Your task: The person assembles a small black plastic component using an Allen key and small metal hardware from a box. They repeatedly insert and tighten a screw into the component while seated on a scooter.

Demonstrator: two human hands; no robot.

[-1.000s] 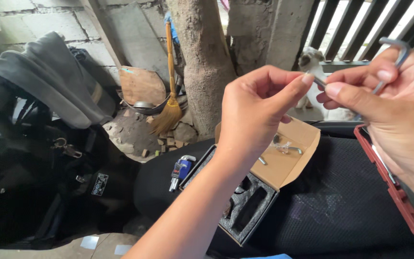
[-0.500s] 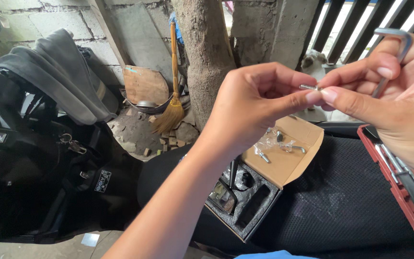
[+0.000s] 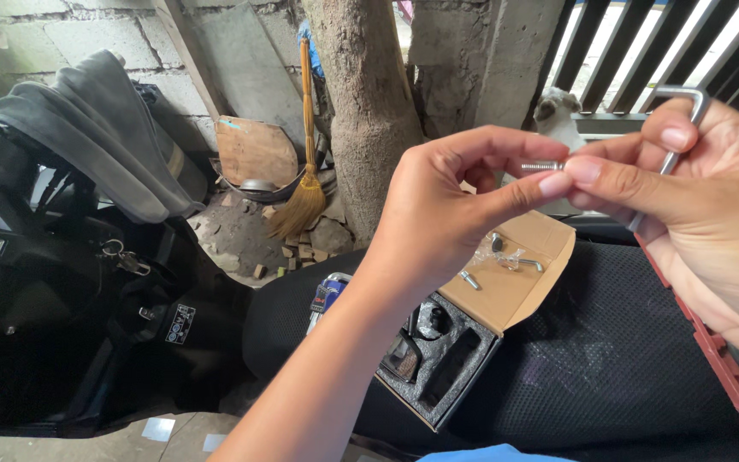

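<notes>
The left hand (image 3: pixel 446 214) pinches a short silver threaded bolt (image 3: pixel 542 165) level at its fingers; the right hand (image 3: pixel 694 197) grips a bent steel hex key (image 3: pixel 676 128), seemingly aligning them above the open cardboard box (image 3: pixel 481 316).

My right hand (image 3: pixel 712 214) runs off the frame at three o'clock, wrist unseen. Its fingers cover most of the hex key (image 3: pixel 673 128) shaft. The small bolt (image 3: pixel 542 165) is half buried between fingertips; I cannot read its head. The red tool (image 3: pixel 712 351) leaves at four o'clock. Contents of the open box (image 3: pixel 472 334) are too dark to identify.
</notes>
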